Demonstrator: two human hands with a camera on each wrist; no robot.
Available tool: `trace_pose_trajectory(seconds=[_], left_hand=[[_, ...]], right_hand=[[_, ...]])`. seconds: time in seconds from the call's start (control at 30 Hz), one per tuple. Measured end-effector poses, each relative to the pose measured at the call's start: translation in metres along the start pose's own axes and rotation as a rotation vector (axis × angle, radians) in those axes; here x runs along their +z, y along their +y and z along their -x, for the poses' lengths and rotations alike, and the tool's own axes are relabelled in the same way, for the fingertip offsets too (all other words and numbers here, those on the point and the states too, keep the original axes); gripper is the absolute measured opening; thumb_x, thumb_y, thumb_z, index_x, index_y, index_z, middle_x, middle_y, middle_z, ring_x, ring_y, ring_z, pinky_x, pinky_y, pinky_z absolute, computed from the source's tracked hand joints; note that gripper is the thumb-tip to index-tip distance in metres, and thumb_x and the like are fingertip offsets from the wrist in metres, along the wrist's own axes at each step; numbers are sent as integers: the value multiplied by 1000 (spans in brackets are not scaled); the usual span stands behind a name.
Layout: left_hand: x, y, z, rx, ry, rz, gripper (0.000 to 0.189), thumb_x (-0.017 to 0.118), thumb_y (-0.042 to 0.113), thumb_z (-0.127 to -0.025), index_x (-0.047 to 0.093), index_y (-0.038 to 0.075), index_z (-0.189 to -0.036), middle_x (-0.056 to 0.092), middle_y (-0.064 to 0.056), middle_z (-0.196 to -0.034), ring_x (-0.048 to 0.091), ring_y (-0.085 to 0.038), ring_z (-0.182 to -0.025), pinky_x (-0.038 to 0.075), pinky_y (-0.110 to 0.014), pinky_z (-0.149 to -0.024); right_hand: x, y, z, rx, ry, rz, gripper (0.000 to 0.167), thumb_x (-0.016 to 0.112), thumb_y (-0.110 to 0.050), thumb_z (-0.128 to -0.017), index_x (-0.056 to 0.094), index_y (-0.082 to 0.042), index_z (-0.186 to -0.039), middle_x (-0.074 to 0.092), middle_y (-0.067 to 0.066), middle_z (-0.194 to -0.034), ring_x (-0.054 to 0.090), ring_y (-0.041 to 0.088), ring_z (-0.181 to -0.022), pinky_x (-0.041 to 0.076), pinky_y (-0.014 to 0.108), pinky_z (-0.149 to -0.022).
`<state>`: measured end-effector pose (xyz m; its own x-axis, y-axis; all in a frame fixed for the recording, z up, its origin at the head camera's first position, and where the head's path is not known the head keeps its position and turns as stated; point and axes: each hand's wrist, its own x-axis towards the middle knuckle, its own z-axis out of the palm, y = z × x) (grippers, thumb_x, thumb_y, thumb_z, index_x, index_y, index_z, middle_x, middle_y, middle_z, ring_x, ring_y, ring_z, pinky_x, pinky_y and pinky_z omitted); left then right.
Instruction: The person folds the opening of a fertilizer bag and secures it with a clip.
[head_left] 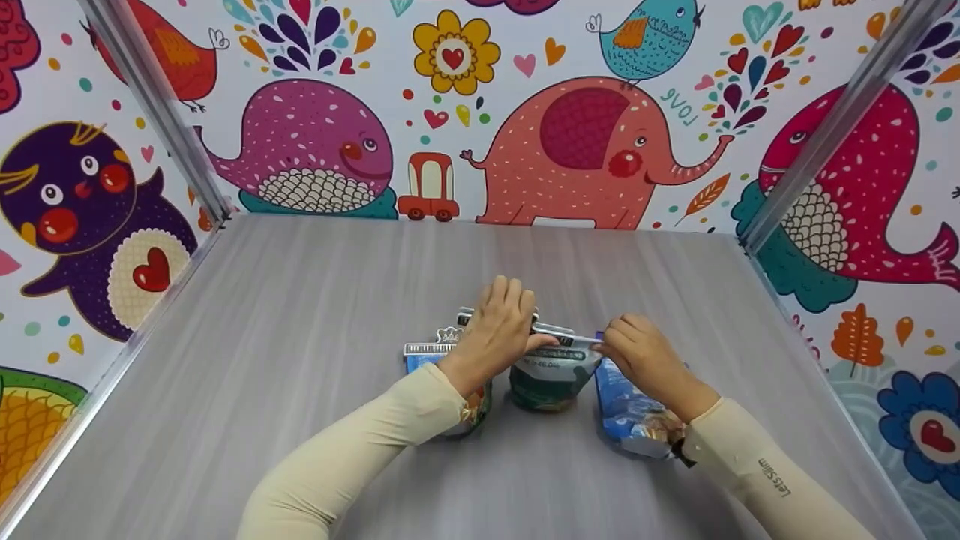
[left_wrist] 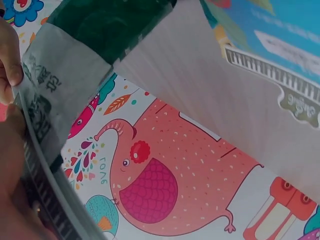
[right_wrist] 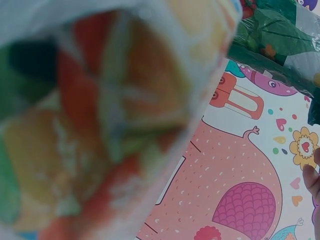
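Note:
Upright in the middle stands a green and white snack bag (head_left: 551, 379), with a long bag clip (head_left: 559, 330) along its top edge. My left hand (head_left: 491, 326) grips the clip from above, its thumb reaching right along the bag's top. With thumb and fingers my right hand (head_left: 637, 352) pinches the bag's top right corner. In the left wrist view, the dark, striped clip (left_wrist: 45, 187) lies against the bag's white top (left_wrist: 65, 75), partly behind the left hand. Whether the clip has closed over the bag I cannot tell.
Left of the middle bag, a blue bag (head_left: 415, 363) wears a scalloped clip (head_left: 431, 347), partly hidden by my left arm. Another blue bag (head_left: 630, 412) lies under my right hand and fills much of the right wrist view, blurred. Metal posts (head_left: 161, 112) flank the grey table (head_left: 300, 300).

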<state>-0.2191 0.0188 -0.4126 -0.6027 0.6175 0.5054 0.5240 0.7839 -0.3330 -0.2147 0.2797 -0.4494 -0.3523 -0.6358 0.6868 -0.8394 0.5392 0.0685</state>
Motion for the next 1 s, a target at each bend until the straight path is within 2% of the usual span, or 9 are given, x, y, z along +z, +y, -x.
trace_pose_trajectory(seconds=[0.27, 0.4, 0.6, 0.7, 0.9, 1.0], left_hand=[[4, 12, -4, -18, 6, 13, 64, 42, 74, -90, 48, 10, -90, 37, -4, -80, 36, -19, -79, 26, -31, -66], [6, 15, -7, -26, 2, 29, 63, 42, 73, -91, 49, 10, -91, 38, -4, -81, 37, -19, -80, 27, -31, -68], [7, 18, -8, -31, 1, 43, 63, 42, 73, -91, 51, 10, -93, 40, -4, -82, 38, -19, -82, 29, -30, -69], [7, 19, -7, -37, 9, 59, 63, 42, 73, -91, 51, 11, -93, 40, -4, -82, 38, -19, -83, 30, -31, -69], [8, 20, -6, -44, 40, 69, 63, 44, 73, -89, 50, 10, -90, 40, -3, -80, 37, -18, -80, 27, -30, -68], [9, 21, -6, -50, 58, 65, 63, 45, 74, -89, 50, 10, -89, 40, -3, -80, 37, -18, -79, 27, -30, -67]], right_hand=[[0, -1, 0, 1, -10, -8, 33, 46, -30, -105, 58, -5, -87, 54, 2, -80, 45, 17, -69, 39, 30, -60], [-1, 1, 3, 24, -31, -28, 32, 47, -31, -104, 59, -5, -89, 53, 2, -80, 45, 18, -71, 39, 30, -62], [-1, 4, 5, 4, -23, -39, 31, 49, -30, -104, 60, -4, -91, 53, 4, -80, 46, 20, -71, 39, 31, -63], [-1, 4, 5, -26, -8, -12, 31, 49, -30, -104, 61, -4, -91, 54, 4, -80, 47, 20, -72, 38, 32, -63], [-3, 6, 3, -122, 26, 110, 32, 48, -31, -105, 60, -5, -89, 55, 4, -82, 48, 21, -72, 40, 34, -62], [-6, 8, 3, -133, 13, 165, 35, 47, -34, -106, 60, -6, -88, 55, 4, -81, 49, 22, -71, 41, 36, -63]])
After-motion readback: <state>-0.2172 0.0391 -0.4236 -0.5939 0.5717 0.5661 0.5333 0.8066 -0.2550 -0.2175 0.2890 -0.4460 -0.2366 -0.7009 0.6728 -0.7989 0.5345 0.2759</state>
